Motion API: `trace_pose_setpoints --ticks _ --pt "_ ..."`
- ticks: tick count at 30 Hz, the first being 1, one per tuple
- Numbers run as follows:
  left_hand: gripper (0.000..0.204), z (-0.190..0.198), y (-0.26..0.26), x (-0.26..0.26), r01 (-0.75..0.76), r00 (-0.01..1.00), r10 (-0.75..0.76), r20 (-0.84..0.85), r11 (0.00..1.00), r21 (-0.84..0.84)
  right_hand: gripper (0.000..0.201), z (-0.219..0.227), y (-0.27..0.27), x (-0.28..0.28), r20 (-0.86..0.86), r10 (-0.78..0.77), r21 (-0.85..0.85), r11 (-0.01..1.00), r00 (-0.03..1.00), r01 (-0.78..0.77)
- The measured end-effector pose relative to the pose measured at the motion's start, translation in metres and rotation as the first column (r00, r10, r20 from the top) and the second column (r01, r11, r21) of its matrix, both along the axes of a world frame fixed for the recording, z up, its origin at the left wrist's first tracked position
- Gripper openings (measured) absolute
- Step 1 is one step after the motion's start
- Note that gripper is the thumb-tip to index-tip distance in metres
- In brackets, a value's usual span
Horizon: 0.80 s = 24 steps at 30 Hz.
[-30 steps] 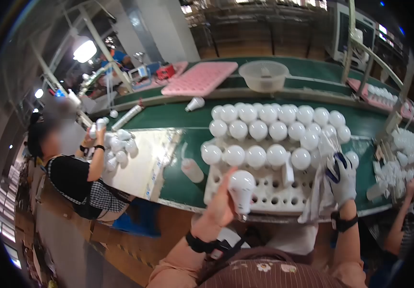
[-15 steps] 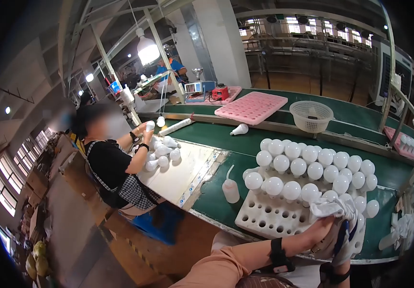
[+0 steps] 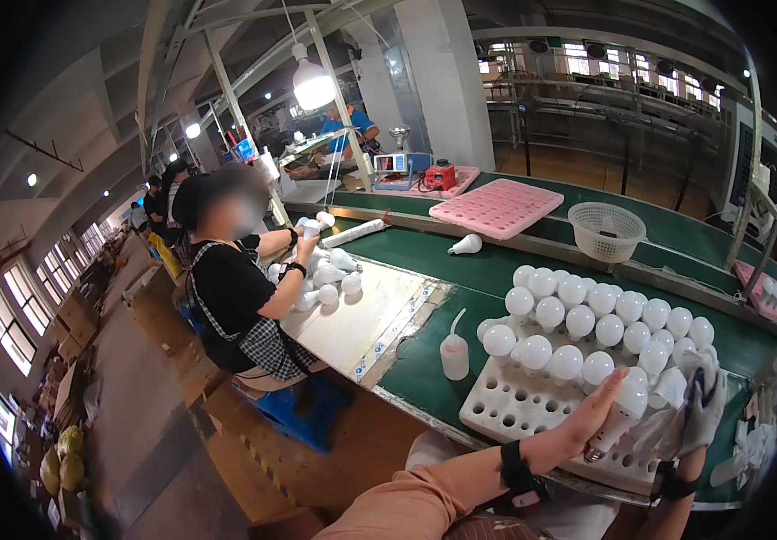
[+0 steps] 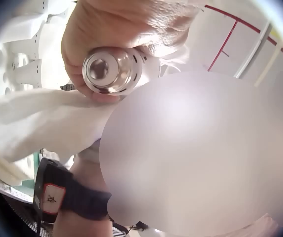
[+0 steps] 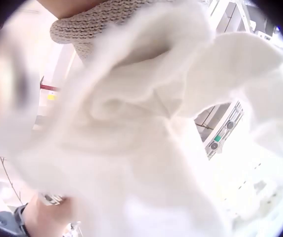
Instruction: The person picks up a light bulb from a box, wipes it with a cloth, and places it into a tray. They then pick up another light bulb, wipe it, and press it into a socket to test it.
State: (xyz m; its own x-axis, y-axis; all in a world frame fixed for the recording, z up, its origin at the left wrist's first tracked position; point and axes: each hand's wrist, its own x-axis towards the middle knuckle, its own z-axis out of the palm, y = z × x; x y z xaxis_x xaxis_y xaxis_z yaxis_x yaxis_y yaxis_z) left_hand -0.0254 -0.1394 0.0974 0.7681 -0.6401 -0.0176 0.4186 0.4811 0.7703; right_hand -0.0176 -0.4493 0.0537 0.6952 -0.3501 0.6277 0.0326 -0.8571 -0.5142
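My bare left hand (image 3: 594, 416) grips a white bulb (image 3: 626, 405), its metal base pointing down toward me. In the left wrist view the fingers curl round the bulb (image 4: 115, 71) beside its silver cap. My gloved right hand (image 3: 702, 409) holds a white cloth (image 3: 663, 434) just right of the bulb. That cloth (image 5: 131, 128) fills much of the right wrist view and hides most of the fingers. Rows of white bulbs (image 3: 565, 363) stand in a white foam tray (image 3: 533, 387) with round holes, beyond both hands.
A squeeze bottle (image 3: 454, 356) stands left of the foam tray. One bulb (image 3: 465, 245) lies on the green bench (image 3: 415, 360). Behind are a pink tray (image 3: 496, 207) and a white basket (image 3: 606, 236). At left, a seated person (image 3: 244, 297) handles bulbs.
The head view has swung left since a second ago. My left hand moved right, in among the cloth, and now shows the bulb beside it. The seated person's hands shifted slightly.
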Motion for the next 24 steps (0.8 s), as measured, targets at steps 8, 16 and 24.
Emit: trace_pose_setpoints --ticks 8,16,24 --pt "0.063 -0.022 0.063 -0.001 -0.229 0.967 0.217 -0.135 0.97 -0.079 0.053 0.036 0.048 -0.054 -0.003 0.166 -0.117 0.979 0.986 -0.165" --pt "0.054 -0.015 0.044 -0.02 -0.419 0.908 0.394 -0.144 0.86 -0.291 0.042 0.026 0.179 -0.117 -0.255 0.785 0.435 0.615 0.565 -0.658" --pt "0.053 -0.029 0.056 -0.04 -0.421 0.907 0.415 -0.075 0.897 -0.135 0.021 0.001 0.179 -0.115 -0.239 0.79 0.526 0.595 0.565 -0.608"
